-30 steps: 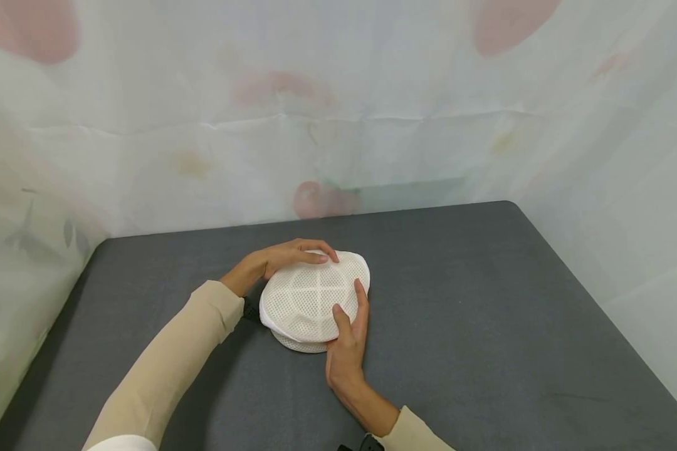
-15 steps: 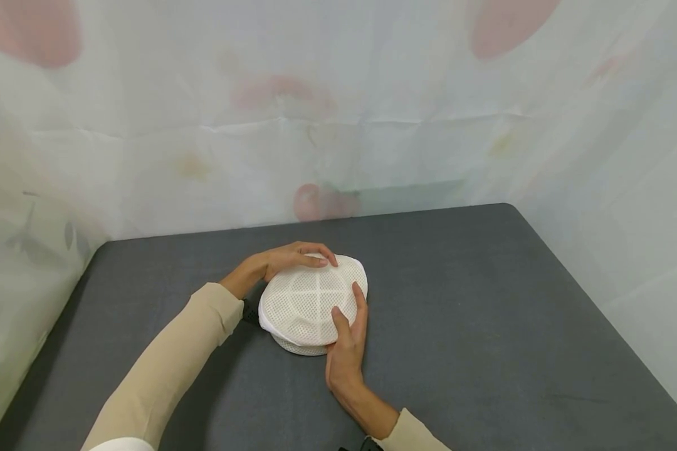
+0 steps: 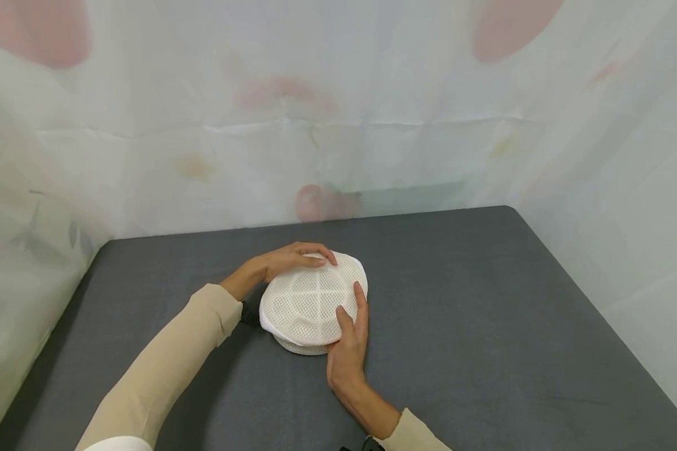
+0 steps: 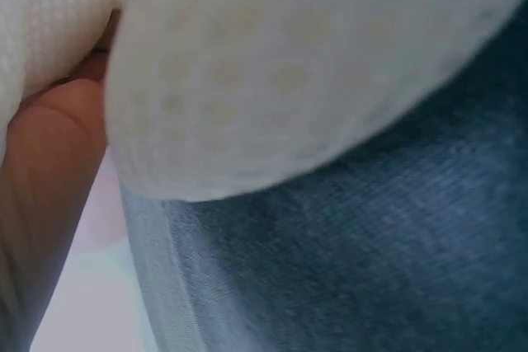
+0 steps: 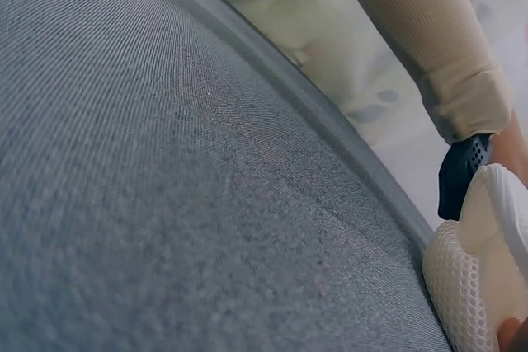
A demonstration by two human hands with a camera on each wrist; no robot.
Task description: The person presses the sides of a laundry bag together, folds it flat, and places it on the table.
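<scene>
My left fingers (image 3: 316, 258) lie curved over the far edge of the white mesh pouch (image 3: 310, 300), tips pressing on top, so they hold it down more than they grasp it. From the left wrist view I see only the thumb side (image 4: 41, 171) under the mesh rim, too close & blurred to tell more. My right fingers (image 3: 361, 307) are almost straight; index finger along the right edge, thumb on top near the front, a light pinch on the rim. I think both hands (image 3: 346, 351) sit on opposite sides to keep the round, domed shape steady & to flatten it, because the mesh looks soft and springy, w/ a cross of seams in the middle. It looks like two layers, the lower one showing at the front.

The pouch lies approx. in the middle of the table (image 3: 485, 313), a bit to the left, touching the surface. The table has a dark grey cloth cover w/ fine weave, seen clearly in the right wrist view (image 5: 165, 204). My sleeves (image 3: 169, 369) are beige; a dark strap (image 5: 460, 172) sits at the left wrist. Behind & at both sides hangs a thin pale curtain (image 3: 338, 125) w/ faded pink and green prints, creased.
</scene>
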